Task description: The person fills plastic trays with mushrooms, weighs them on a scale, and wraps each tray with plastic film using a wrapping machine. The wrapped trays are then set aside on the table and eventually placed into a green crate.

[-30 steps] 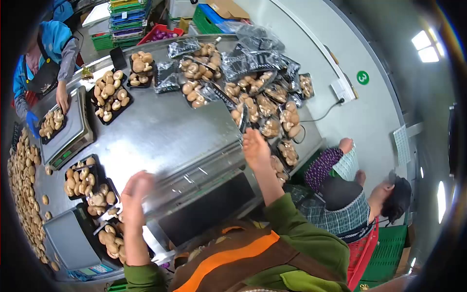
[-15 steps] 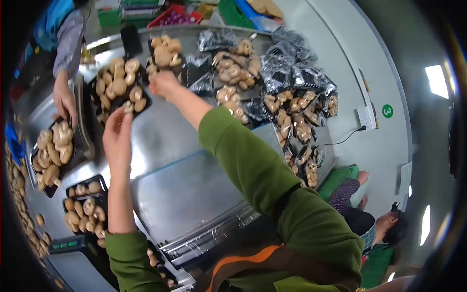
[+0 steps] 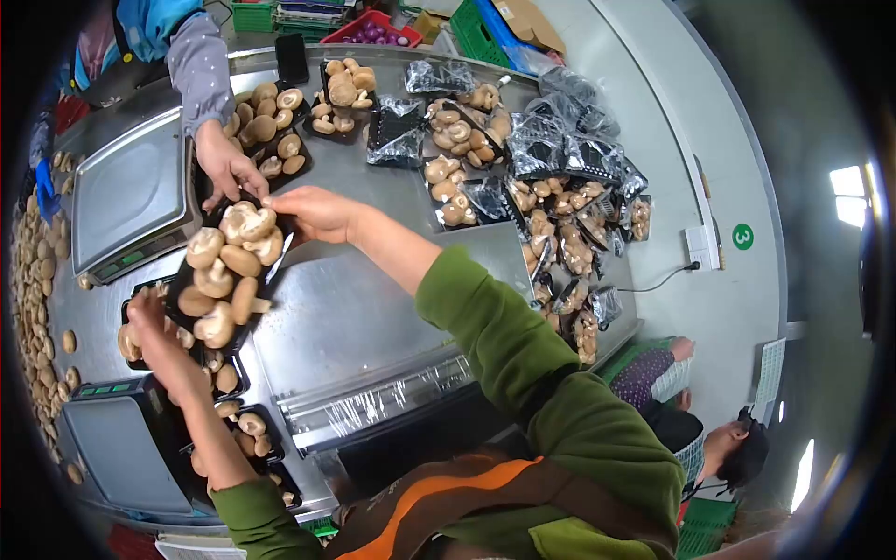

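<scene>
A black tray of mushrooms (image 3: pixel 229 271) is tilted over the left part of the steel table. My right hand (image 3: pixel 313 215) grips its upper right corner, with the thumb on the rim. A co-worker's hand (image 3: pixel 227 168) touches the same tray from above, close to my fingertips. My left hand (image 3: pixel 163 336) is at the tray's left side, above another mushroom tray (image 3: pixel 131 345). Its fingers are bent together and partly blurred; what they hold, if anything, I cannot make out.
Wrapped mushroom packs (image 3: pixel 569 233) are heaped at the right. A scale (image 3: pixel 131 187) stands at the upper left, another scale (image 3: pixel 126 457) at the lower left. Loose mushrooms (image 3: pixel 42 280) line the far left. A film wrapper (image 3: pixel 383 401) runs along the table's front.
The co-worker's tray has moved right, off the upper scale, toward me. My right hand has come down from the back trays and taken hold of it. My left hand has moved down and left.
</scene>
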`<state>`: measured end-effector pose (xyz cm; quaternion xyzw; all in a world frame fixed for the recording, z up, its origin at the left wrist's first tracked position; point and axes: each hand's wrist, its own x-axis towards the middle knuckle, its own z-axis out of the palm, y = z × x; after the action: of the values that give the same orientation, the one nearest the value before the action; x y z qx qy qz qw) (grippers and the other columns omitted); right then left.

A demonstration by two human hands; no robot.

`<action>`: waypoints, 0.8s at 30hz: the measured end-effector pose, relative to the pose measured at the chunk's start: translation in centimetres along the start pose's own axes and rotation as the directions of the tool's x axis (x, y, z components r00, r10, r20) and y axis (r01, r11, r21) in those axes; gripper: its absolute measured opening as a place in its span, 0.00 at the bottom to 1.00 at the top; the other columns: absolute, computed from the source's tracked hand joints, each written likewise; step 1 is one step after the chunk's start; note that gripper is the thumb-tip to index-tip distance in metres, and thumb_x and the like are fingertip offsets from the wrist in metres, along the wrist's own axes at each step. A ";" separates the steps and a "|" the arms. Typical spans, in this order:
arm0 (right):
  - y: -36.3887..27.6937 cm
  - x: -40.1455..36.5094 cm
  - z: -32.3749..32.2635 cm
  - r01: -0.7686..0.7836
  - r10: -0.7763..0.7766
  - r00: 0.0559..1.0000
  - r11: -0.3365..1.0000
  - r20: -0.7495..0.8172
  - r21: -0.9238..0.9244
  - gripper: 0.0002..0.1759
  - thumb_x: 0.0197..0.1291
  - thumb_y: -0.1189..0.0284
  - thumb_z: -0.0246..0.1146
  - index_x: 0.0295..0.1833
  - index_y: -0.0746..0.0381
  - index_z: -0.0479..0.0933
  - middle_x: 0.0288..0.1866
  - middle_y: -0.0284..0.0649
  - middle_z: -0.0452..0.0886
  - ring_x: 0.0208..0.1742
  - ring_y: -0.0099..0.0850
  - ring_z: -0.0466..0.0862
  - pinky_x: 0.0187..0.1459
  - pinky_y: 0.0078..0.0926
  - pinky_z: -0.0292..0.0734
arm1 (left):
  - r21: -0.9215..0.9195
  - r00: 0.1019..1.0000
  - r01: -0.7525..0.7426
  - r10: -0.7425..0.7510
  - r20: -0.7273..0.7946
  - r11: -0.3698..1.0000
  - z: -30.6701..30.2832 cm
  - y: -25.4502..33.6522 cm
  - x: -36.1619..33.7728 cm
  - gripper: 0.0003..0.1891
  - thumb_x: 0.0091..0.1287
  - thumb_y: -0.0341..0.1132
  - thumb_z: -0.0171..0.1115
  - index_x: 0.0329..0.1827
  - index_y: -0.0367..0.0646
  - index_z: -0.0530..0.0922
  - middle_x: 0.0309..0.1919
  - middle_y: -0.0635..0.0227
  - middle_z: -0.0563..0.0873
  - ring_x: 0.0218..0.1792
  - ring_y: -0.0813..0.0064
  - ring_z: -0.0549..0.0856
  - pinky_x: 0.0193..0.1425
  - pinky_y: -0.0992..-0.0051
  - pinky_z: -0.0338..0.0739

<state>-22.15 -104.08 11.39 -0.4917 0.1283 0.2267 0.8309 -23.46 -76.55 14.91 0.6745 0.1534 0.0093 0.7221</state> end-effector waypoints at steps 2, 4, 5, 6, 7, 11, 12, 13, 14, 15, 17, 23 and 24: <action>0.8 -2.0 -0.2 0.027 -0.028 0.999 0.997 -0.018 -0.072 0.19 0.67 0.61 0.59 0.54 0.64 0.76 0.46 0.36 0.82 0.43 0.29 0.83 0.43 0.33 0.82 | -0.013 0.997 -0.012 0.013 0.075 1.000 0.6 -1.6 -1.6 0.32 0.75 0.55 0.38 0.67 0.33 0.67 0.63 0.57 0.75 0.66 0.66 0.70 0.71 0.71 0.57; 2.0 -4.1 -0.6 0.078 -0.094 0.992 0.983 -0.087 -0.167 0.16 0.64 0.65 0.62 0.52 0.65 0.79 0.43 0.37 0.83 0.41 0.27 0.83 0.42 0.26 0.80 | 0.031 0.986 -0.103 0.098 0.135 0.994 1.2 -2.6 -3.5 0.29 0.77 0.49 0.38 0.65 0.32 0.70 0.59 0.56 0.78 0.62 0.67 0.74 0.70 0.70 0.59; 2.3 -4.8 -1.1 0.071 -0.088 0.991 0.985 -0.103 -0.160 0.16 0.64 0.65 0.62 0.52 0.65 0.79 0.43 0.37 0.83 0.41 0.27 0.83 0.42 0.26 0.80 | 0.017 0.987 -0.099 0.096 0.129 0.995 1.6 -3.0 -4.4 0.27 0.77 0.47 0.39 0.63 0.30 0.71 0.59 0.54 0.78 0.61 0.67 0.75 0.69 0.70 0.61; 2.6 -5.5 -1.8 0.118 -0.188 0.971 0.915 -0.148 -0.385 0.17 0.63 0.65 0.63 0.52 0.65 0.79 0.44 0.37 0.84 0.43 0.26 0.83 0.44 0.25 0.79 | 0.052 0.978 -0.139 0.129 0.164 0.989 1.7 -3.9 -4.7 0.27 0.77 0.47 0.40 0.63 0.30 0.71 0.59 0.54 0.78 0.61 0.67 0.75 0.69 0.70 0.61; 3.3 -6.7 -2.6 0.130 -0.281 0.944 0.797 -0.173 -0.589 0.18 0.62 0.65 0.64 0.52 0.65 0.80 0.46 0.36 0.85 0.44 0.25 0.83 0.46 0.25 0.78 | 0.088 0.967 -0.173 0.152 0.205 0.981 1.8 -4.7 -5.2 0.27 0.77 0.47 0.41 0.62 0.29 0.72 0.59 0.54 0.78 0.61 0.67 0.75 0.69 0.70 0.62; 3.2 -14.0 -3.5 -0.050 -0.332 0.906 0.530 -0.262 -0.846 0.17 0.55 0.63 0.66 0.45 0.64 0.83 0.40 0.42 0.86 0.40 0.29 0.85 0.45 0.27 0.77 | 0.303 0.887 -0.384 0.257 0.384 0.872 4.4 -5.0 -8.0 0.23 0.75 0.46 0.45 0.57 0.35 0.78 0.51 0.56 0.82 0.53 0.64 0.77 0.62 0.70 0.66; 3.9 -15.5 -4.2 -0.062 -0.373 0.896 0.434 -0.242 -0.899 0.16 0.53 0.63 0.66 0.42 0.64 0.83 0.38 0.45 0.86 0.39 0.35 0.85 0.43 0.30 0.78 | 0.325 0.847 -0.461 0.301 0.439 0.826 5.1 -4.8 -8.9 0.21 0.75 0.45 0.47 0.54 0.37 0.79 0.48 0.58 0.82 0.50 0.65 0.77 0.59 0.69 0.66; 4.2 -16.9 -4.6 -0.073 -0.413 0.885 0.332 -0.215 -0.940 0.16 0.51 0.63 0.66 0.39 0.64 0.83 0.36 0.47 0.85 0.37 0.40 0.85 0.42 0.33 0.78 | 0.323 0.817 -0.493 0.302 0.492 0.808 5.9 -5.1 -9.3 0.20 0.75 0.44 0.47 0.53 0.37 0.80 0.46 0.60 0.82 0.50 0.65 0.76 0.59 0.70 0.66; 4.8 -18.7 -4.9 -0.094 -0.428 0.870 0.344 -0.245 -0.934 0.15 0.50 0.63 0.65 0.38 0.63 0.83 0.36 0.48 0.85 0.38 0.43 0.85 0.42 0.35 0.78 | 0.341 0.787 -0.533 0.305 0.536 0.775 6.6 -5.4 -9.7 0.20 0.74 0.44 0.48 0.52 0.37 0.80 0.46 0.60 0.82 0.50 0.64 0.76 0.59 0.70 0.66; 5.4 -20.3 -5.1 -0.104 -0.434 0.863 0.348 -0.258 -0.932 0.15 0.50 0.63 0.65 0.38 0.63 0.83 0.36 0.48 0.85 0.38 0.43 0.85 0.42 0.35 0.78 | 0.355 0.756 -0.573 0.308 0.578 0.739 7.4 -5.7 -10.1 0.19 0.74 0.44 0.48 0.52 0.38 0.80 0.45 0.59 0.82 0.49 0.64 0.76 0.59 0.70 0.66; 6.4 -23.2 -5.3 -0.188 -0.419 0.840 0.372 -0.345 -0.909 0.15 0.51 0.63 0.65 0.39 0.63 0.83 0.36 0.48 0.85 0.39 0.42 0.85 0.43 0.36 0.78 | 0.330 0.722 -0.600 0.316 0.615 0.729 8.6 -5.8 -10.9 0.20 0.74 0.45 0.48 0.51 0.38 0.80 0.44 0.58 0.82 0.49 0.62 0.76 0.60 0.69 0.66; 7.9 -27.4 -4.6 -0.274 -0.352 0.849 0.347 -0.395 -0.897 0.18 0.56 0.61 0.64 0.43 0.65 0.81 0.38 0.47 0.85 0.40 0.41 0.85 0.43 0.33 0.78 | 0.322 0.533 -0.672 0.134 0.835 0.667 10.5 -4.1 -11.1 0.25 0.75 0.50 0.43 0.50 0.37 0.81 0.44 0.59 0.82 0.50 0.60 0.74 0.61 0.68 0.64; 7.7 -27.7 -4.2 -0.262 -0.352 0.861 0.314 -0.368 -0.913 0.17 0.56 0.62 0.63 0.43 0.65 0.80 0.38 0.47 0.84 0.40 0.42 0.84 0.43 0.34 0.78 | 0.313 0.487 -0.687 0.096 0.868 0.656 10.5 -3.8 -11.1 0.25 0.75 0.50 0.42 0.52 0.38 0.80 0.46 0.58 0.82 0.52 0.61 0.74 0.63 0.68 0.63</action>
<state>-49.97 -111.53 15.57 -0.9263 0.1693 0.0956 0.3226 -32.34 -89.55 13.97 0.8192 -0.3607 -0.1647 0.4144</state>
